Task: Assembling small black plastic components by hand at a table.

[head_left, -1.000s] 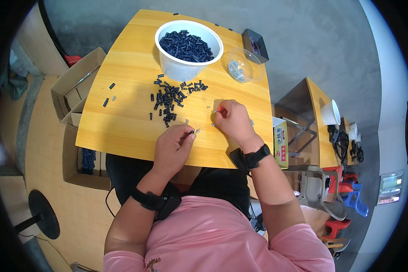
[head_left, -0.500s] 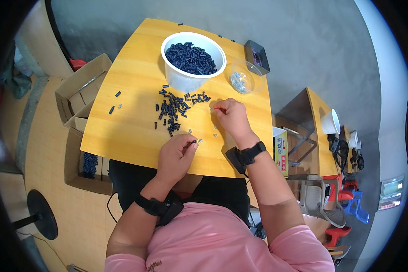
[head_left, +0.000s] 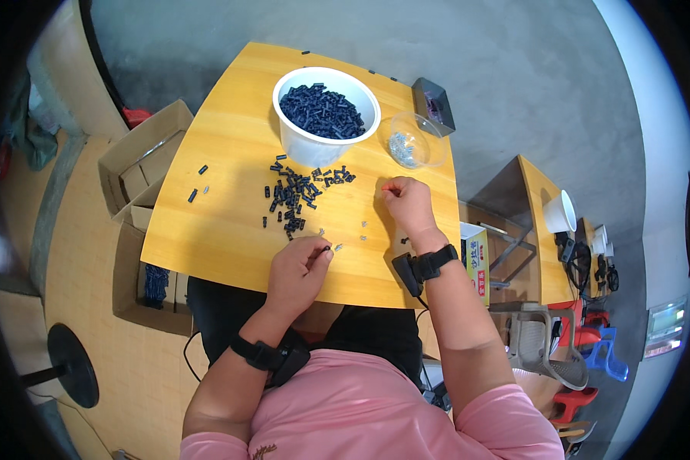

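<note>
My left hand (head_left: 297,270) is near the table's front edge, thumb and forefinger pinching a small black cylindrical part (head_left: 327,248). Small silver metal pieces (head_left: 339,248) lie close to its fingertips. Farther right, my right hand (head_left: 409,205) is held over the table with its fingers pinched together; whether something tiny sits between them I cannot make out. Two more silver pieces (head_left: 364,231) lie on the tabletop between my hands. Beyond my left hand spreads a loose pile of black cylindrical parts (head_left: 290,195).
A white bucket (head_left: 314,150) full of black parts stands behind the pile. Right of it are a clear plastic bowl (head_left: 431,152) holding silver pieces and a dark box (head_left: 449,125) at the table's edge. Open cardboard boxes (head_left: 123,284) stand on the floor at the left.
My right hand has moved right, away from the pile, and the silver piece near its fingertips no longer shows on the table. My left hand keeps its pinch. The view has shifted slightly.
</note>
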{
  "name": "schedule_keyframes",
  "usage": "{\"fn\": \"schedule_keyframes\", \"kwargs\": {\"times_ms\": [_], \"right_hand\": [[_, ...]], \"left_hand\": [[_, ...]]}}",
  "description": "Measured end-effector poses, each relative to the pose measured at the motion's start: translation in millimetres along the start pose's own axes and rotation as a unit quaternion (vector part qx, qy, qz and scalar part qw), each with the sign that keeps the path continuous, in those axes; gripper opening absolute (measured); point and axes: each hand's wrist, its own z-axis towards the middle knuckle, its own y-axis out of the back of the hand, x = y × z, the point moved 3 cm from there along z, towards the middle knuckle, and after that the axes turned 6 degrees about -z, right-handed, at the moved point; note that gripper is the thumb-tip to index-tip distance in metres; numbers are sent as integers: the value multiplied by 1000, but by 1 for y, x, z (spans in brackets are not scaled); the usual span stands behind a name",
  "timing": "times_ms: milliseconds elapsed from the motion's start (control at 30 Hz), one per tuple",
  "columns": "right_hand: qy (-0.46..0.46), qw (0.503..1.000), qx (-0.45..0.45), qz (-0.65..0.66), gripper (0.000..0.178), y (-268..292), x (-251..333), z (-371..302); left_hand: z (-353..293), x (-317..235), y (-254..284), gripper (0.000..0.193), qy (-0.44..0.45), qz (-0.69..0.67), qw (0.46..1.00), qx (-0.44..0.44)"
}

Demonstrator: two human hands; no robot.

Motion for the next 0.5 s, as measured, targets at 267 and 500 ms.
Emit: {"fn": "schedule_keyframes", "kwargs": {"times_ms": [267,500], "right_hand": [[57,986,-110,-114,14,-9,-6,9],[159,949,-11,-271,15,-35,24,-16]], "left_hand": [[-2,0,-2,14,8,6,1000,8],[-5,10,5,16,31,-25,999,9]]}}
